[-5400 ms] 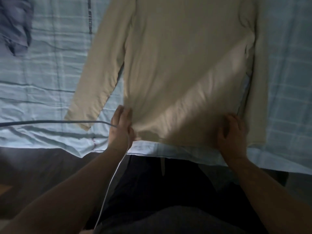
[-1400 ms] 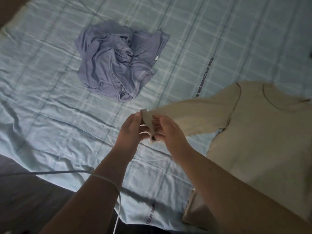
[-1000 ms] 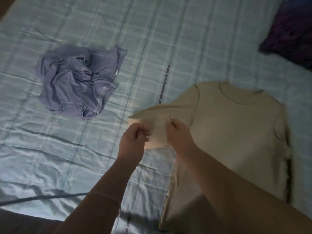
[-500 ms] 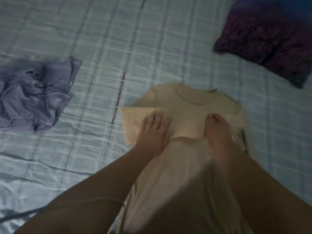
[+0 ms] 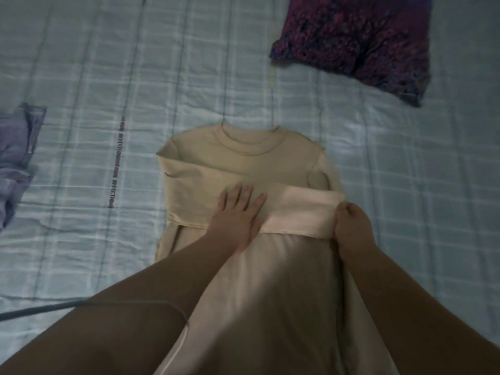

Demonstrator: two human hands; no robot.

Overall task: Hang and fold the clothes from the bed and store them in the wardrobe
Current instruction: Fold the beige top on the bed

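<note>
Head view: sleeve folded across the beige shirt

Beige shirt lies flat on the checked blue bed at centre frame, with its collar towards 12 o'clock. One sleeve is folded across the chest, running from 9 to 3 o'clock. The left hand rests flat on that sleeve, its grip fully open and fingers straight. At the shirt's 3 o'clock edge, the right hand has its grip closed, fingers curled round the sleeve's end. A crumpled lavender garment sits at 9 o'clock and a dark magenta patterned cloth at 1 o'clock. A grey cable runs in at 8 o'clock.
</note>
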